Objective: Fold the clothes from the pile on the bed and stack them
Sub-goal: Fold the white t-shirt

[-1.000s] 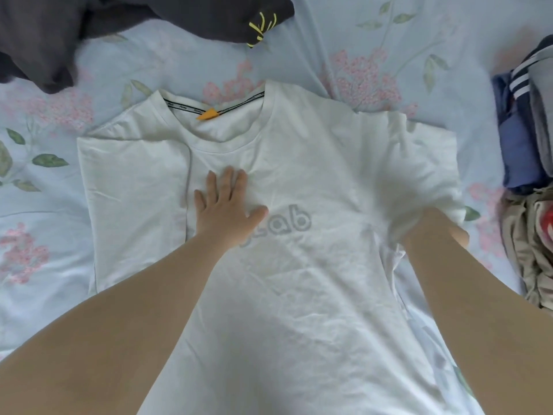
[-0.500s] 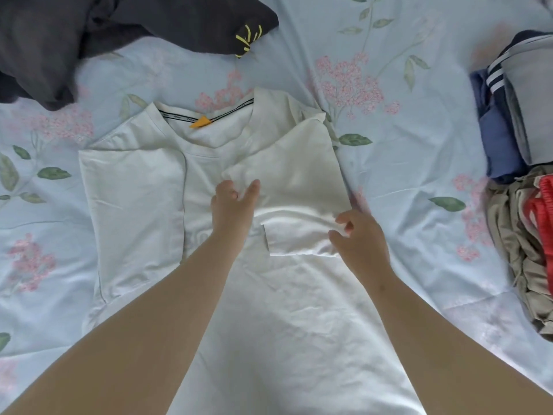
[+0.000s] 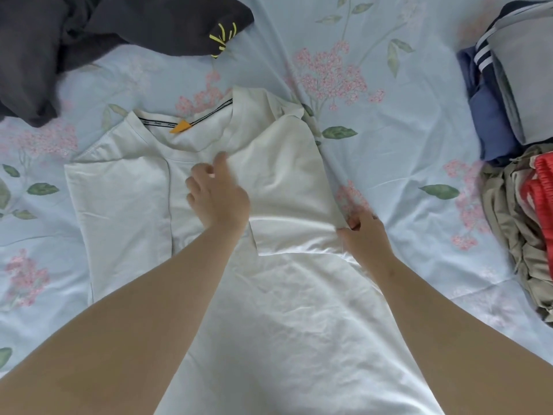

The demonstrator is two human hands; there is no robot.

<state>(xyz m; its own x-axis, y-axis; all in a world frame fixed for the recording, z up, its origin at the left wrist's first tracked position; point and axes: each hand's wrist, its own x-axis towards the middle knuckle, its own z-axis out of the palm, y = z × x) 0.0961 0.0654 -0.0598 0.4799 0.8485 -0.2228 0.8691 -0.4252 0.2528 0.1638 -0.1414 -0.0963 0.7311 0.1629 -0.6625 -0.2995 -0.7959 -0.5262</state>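
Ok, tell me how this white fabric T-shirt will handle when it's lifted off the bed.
The white fabric T-shirt is probably floppy: one side lies folded flat over its chest. It looks thin and light, wrinkling where the right hand pinches the fold. Lifted by one edge, it would likely sag and unfold.

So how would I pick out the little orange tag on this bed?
On the flowered bed sheet lies a white T-shirt. Inside its neckline, on the black collar tape, sits the tag: the only orange bit on white cloth.
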